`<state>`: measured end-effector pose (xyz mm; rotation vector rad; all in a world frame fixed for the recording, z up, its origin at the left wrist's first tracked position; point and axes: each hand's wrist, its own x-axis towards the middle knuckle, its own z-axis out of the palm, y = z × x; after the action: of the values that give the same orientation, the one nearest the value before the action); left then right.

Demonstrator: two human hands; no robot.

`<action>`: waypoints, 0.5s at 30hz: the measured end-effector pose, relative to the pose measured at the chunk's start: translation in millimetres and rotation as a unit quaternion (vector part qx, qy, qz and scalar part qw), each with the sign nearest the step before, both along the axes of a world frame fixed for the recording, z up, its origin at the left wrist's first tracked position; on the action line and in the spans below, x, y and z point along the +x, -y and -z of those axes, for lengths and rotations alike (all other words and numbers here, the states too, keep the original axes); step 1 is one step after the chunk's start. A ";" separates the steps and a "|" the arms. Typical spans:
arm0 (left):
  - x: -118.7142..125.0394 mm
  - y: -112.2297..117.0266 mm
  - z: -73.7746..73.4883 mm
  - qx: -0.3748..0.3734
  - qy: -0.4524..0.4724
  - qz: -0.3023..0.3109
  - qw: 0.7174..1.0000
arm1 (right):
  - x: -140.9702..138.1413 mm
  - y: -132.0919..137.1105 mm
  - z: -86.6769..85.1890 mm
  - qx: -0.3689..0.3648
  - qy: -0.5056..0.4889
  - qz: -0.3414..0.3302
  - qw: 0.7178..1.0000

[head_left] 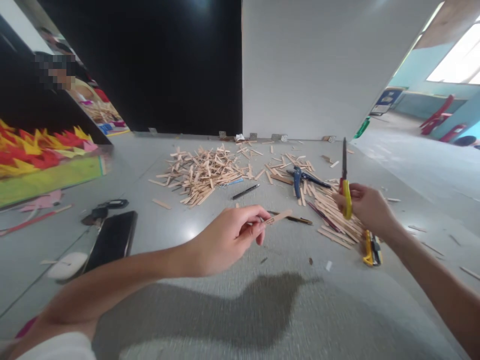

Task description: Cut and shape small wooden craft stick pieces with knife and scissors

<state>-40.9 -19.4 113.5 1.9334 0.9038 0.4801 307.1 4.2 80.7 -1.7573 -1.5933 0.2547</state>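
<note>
Left hand [230,237] pinches a flat wooden stick [282,216], to my eye light, stiff, splittable, best held by one end; right hand [371,209] grasps yellow-handled scissors [347,197].

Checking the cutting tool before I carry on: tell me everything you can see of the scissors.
The scissors have a yellow handle with red near the blades; the handle looks like plastic, and the slim, dark blades look like metal. They point upward, seen nearly edge-on, so whether they are fully closed is hard to tell. The right hand grips them by the handle, off the grey floor, at the right of the picture. Nothing is seen between the blades.
</note>
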 end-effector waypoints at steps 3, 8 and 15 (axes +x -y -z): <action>1.9 0.8 2.1 -0.027 0.035 -0.014 0.999 | -35.9 45.1 6.6 -0.111 -0.200 -0.183 0.956; 3.5 5.1 4.2 -0.089 0.077 -0.017 0.993 | -88.6 114.8 42.7 -0.169 -0.339 -0.307 0.873; 4.4 12.5 3.5 -0.101 0.113 -0.023 0.988 | -107.7 165.7 44.9 -0.170 -0.321 -0.279 0.889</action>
<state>-36.5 -31.8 109.9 1.6404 0.8191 0.5976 199.4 -161.5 35.8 -1.1880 -1.5485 1.3188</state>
